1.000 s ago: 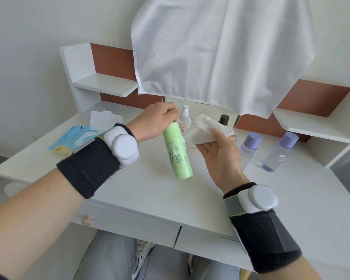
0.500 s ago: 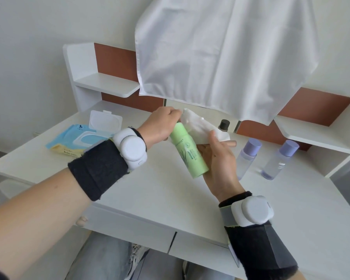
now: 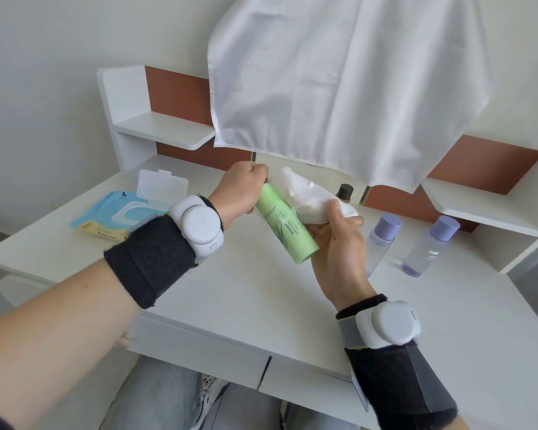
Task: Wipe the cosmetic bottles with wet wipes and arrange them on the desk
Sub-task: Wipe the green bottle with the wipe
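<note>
My left hand [image 3: 238, 190] grips the top of a light green bottle [image 3: 284, 226], tilted above the white desk [image 3: 230, 283] with its base pointing down to the right. In my right hand [image 3: 339, 243] is a white wet wipe [image 3: 305, 197], pinched under the thumb and laid against the bottle's upper side; the bottle's lower part rests against that palm. Two clear bottles with purple caps [image 3: 382, 240] [image 3: 429, 246] stand on the desk to the right. A dark-capped bottle [image 3: 344, 193] stands behind the wipe, mostly hidden.
An open pack of wet wipes [image 3: 121, 215], blue with its lid up, lies at the desk's left. A white cloth [image 3: 339, 88] hangs over the back of the desk. Side shelves [image 3: 165, 131] [image 3: 485, 206] flank it. Drawers and my knees are below the front edge.
The green bottle went from nearly upright to tilted with its base to the right. My right hand brought the wipe from beside the bottle up against it.
</note>
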Demonstrator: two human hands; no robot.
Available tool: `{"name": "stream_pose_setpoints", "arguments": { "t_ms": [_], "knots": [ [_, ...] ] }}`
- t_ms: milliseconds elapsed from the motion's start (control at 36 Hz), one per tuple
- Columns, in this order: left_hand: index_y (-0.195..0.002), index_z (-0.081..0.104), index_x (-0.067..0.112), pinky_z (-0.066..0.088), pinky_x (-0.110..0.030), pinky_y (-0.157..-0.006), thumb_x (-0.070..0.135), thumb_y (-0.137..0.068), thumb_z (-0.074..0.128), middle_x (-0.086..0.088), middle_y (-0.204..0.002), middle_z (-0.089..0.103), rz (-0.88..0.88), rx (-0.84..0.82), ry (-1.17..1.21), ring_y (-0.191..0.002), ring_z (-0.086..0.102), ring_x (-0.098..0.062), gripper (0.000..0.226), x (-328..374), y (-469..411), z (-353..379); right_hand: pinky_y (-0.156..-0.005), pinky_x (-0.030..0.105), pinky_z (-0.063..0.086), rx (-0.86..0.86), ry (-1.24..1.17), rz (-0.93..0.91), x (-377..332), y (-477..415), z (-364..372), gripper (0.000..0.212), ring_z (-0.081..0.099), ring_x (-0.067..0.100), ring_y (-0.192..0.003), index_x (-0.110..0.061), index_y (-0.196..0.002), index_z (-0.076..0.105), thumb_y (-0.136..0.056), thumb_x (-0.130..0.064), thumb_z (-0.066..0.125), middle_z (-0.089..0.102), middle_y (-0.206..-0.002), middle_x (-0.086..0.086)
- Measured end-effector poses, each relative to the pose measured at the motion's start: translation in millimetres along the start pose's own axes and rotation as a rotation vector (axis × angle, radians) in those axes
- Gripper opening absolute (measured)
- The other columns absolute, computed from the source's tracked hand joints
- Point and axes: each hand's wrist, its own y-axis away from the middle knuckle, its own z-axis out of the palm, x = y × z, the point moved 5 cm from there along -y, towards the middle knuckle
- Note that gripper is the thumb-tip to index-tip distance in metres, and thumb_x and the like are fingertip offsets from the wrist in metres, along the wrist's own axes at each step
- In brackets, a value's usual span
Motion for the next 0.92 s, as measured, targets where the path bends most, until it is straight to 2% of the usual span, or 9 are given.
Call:
{"name": "stream_pose_setpoints", "arguments": {
  "t_ms": [83, 167, 250, 361, 500, 611, 722, 806, 917],
  "knots": [
    [-0.071, 0.047, 0.013, 0.034, -0.023, -0.048, 0.02, -0.096, 0.038, -0.003, -0.066, 0.044, -0.002, 0.016, 0.022, -0.059, 0.042, -0.02, 0.028, 0.0, -1.4, -5.2, -0.072, 0.024, 0.055, -0.008, -0.016, -0.022, -3.7, 1.2, 2.8, 0.028, 0.071, 0.01, -0.078, -0.007, -0.095, 0.058, -0.107, -0.015, 0.034, 0.074, -0.079, -0.002],
    [-0.072, 0.049, 0.012, 0.037, -0.025, -0.052, 0.021, -0.097, 0.038, -0.004, -0.068, 0.048, 0.0, 0.049, 0.041, -0.061, 0.045, -0.02, 0.029, -1.5, -3.4, -11.1, -0.084, 0.028, 0.053, 0.029, -0.038, -0.05, -6.0, 2.2, 3.8, 0.024, 0.071, 0.007, -0.078, -0.01, -0.089, 0.051, -0.106, -0.012, 0.035, 0.074, -0.074, -0.005],
    [-0.071, 0.051, 0.011, 0.037, -0.024, -0.052, 0.02, -0.097, 0.039, -0.002, -0.069, 0.051, 0.01, 0.095, 0.07, -0.063, 0.046, -0.019, 0.029, -2.8, -6.6, -19.1, -0.093, 0.034, 0.051, 0.065, -0.033, -0.062, -6.3, 1.7, 1.5, 0.021, 0.071, 0.009, -0.083, -0.012, -0.093, 0.054, -0.105, -0.014, 0.037, 0.075, -0.079, -0.006],
    [-0.068, 0.052, 0.018, 0.041, -0.025, -0.056, 0.023, -0.098, 0.042, -0.001, -0.07, 0.053, 0.034, 0.14, 0.142, -0.065, 0.051, -0.017, 0.031, -5.7, -11.1, -31.9, -0.086, 0.034, 0.055, 0.155, -0.024, -0.02, -2.5, -3.9, -12.2, 0.021, 0.067, 0.019, -0.093, -0.012, -0.096, 0.059, -0.105, -0.018, 0.04, 0.071, -0.093, 0.003],
    [-0.07, 0.055, 0.019, 0.047, -0.027, -0.06, 0.031, -0.098, 0.047, 0.004, -0.067, 0.056, 0.081, 0.107, 0.204, -0.063, 0.056, -0.013, 0.031, -6.4, -14.9, -43.6, -0.075, 0.027, 0.056, 0.292, 0.009, 0.034, 1.8, -7.9, -24.3, 0.027, 0.068, 0.019, -0.097, -0.008, -0.117, 0.06, -0.105, -0.024, 0.042, 0.069, -0.104, 0.005],
    [-0.07, 0.058, 0.02, 0.046, -0.022, -0.054, 0.033, -0.098, 0.05, 0.007, -0.063, 0.057, 0.146, 0.074, 0.142, -0.054, 0.055, -0.006, 0.032, -5.6, -16.8, -48.7, -0.075, 0.026, 0.055, 0.332, 0.048, 0.055, 2.2, -7.7, -26.5, 0.023, 0.067, 0.016, -0.09, -0.012, -0.105, 0.061, -0.105, -0.025, 0.041, 0.068, -0.098, 0.004],
    [-0.075, 0.061, 0.016, 0.043, -0.013, -0.049, 0.027, -0.1, 0.049, 0.016, -0.057, 0.059, 0.216, -0.027, 0.085, -0.052, 0.054, 0.003, 0.029, -3.1, -12.3, -45.5, -0.067, 0.025, 0.053, 0.373, 0.075, 0.063, 3.2, -8.4, -29.0, 0.025, 0.065, 0.018, -0.09, -0.008, -0.116, 0.06, -0.103, -0.024, 0.045, 0.066, -0.098, 0.003],
    [-0.08, 0.066, 0.019, 0.043, -0.011, -0.055, 0.024, -0.1, 0.05, 0.008, -0.07, 0.061, 0.278, -0.102, 0.023, -0.062, 0.054, 0.0, 0.026, -1.0, -8.7, -42.1, -0.062, 0.024, 0.05, 0.378, 0.096, 0.065, 3.9, -9.7, -30.2, 0.024, 0.063, 0.018, -0.084, -0.008, -0.114, 0.059, -0.102, -0.023, 0.045, 0.064, -0.09, 0.002],
    [-0.09, 0.068, 0.022, 0.043, -0.014, -0.068, 0.022, -0.101, 0.048, -0.001, -0.085, 0.063, 0.37, -0.166, -0.064, -0.078, 0.054, -0.007, 0.023, 4.6, -5.9, -39.5, -0.068, 0.026, 0.051, 0.383, 0.094, 0.064, 3.5, -9.2, -29.1, 0.026, 0.063, 0.019, -0.088, -0.008, -0.115, 0.06, -0.101, -0.023, 0.046, 0.065, -0.092, 0.003]
  ]
}}
